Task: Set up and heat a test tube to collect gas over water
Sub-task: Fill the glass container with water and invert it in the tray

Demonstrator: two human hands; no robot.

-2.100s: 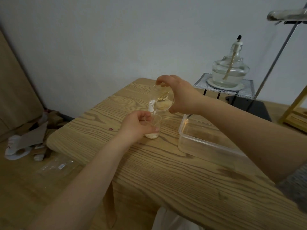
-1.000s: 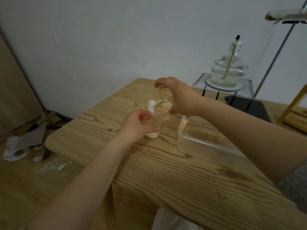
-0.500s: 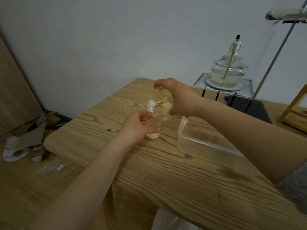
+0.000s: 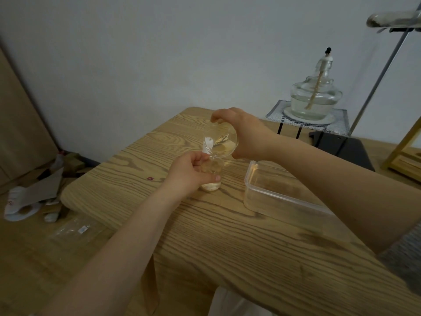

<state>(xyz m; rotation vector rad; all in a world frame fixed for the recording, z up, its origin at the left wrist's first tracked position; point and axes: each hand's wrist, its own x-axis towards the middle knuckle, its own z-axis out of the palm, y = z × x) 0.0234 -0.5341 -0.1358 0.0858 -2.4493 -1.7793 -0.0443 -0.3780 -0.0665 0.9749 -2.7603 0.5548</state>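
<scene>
My left hand (image 4: pixel 190 172) grips a small clear glass bottle (image 4: pixel 211 179) that stands on the wooden table (image 4: pixel 250 247). My right hand (image 4: pixel 246 135) holds a clear beaker (image 4: pixel 219 142) tipped steeply, its lip over the bottle's mouth. A little liquid lies in the beaker. A clear plastic tub (image 4: pixel 284 192) sits to the right of the bottle. At the top right a test tube (image 4: pixel 394 18) is clamped level on a stand rod (image 4: pixel 382 71).
A glass alcohol lamp (image 4: pixel 316 96) stands on wire gauze over a black tripod (image 4: pixel 307 124) at the back right. The stand's black base (image 4: pixel 344 149) lies behind the tub. A wooden rack (image 4: pixel 407 151) is at the right edge. Cardboard and litter (image 4: pixel 34 192) lie on the floor, left.
The beaker has been tipped further over the bottle and holds less liquid. Both hands stay in the same place.
</scene>
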